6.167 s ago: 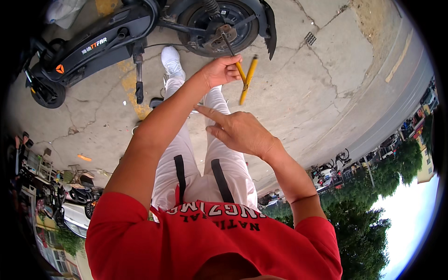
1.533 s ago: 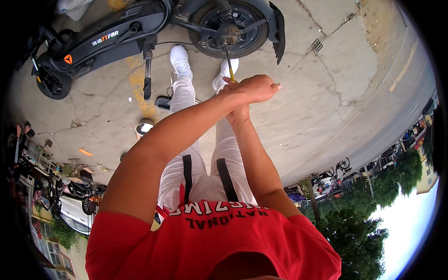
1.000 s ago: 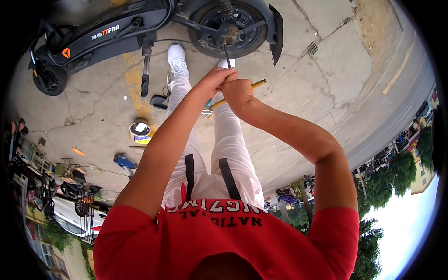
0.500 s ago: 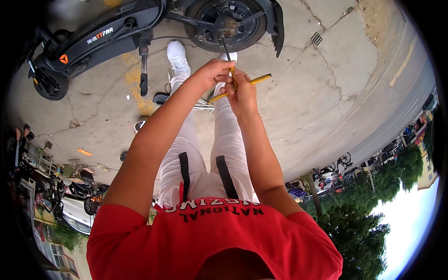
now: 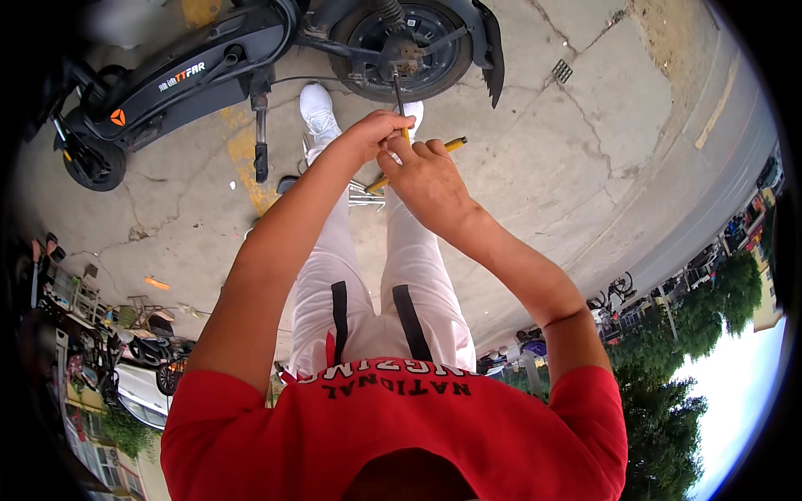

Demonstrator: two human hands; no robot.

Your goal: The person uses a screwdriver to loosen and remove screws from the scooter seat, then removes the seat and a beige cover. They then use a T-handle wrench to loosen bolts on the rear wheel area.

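A T-handle wrench with a dark shaft and a yellow crossbar reaches from my hands to the hub area of the scooter's wheel. My left hand is closed around the shaft near its yellow part. Over the middle of the crossbar lies my right hand, its fingers bent around the handle. Both ends of the bar stick out past that hand. The wrench tip meets the metal bracket at the hub, but the exact fastener is too small to make out.
The black electric scooter extends to the upper left, with its kickstand hanging toward me. Several metal tools lie on the cracked concrete between my legs. A drain grate is at the upper right, an orange piece at the left.
My right hand has turned over the crossbar, its back now facing up and its elbow swung outward. The crossbar has shifted slightly left and down. My left hand keeps hold of the shaft.
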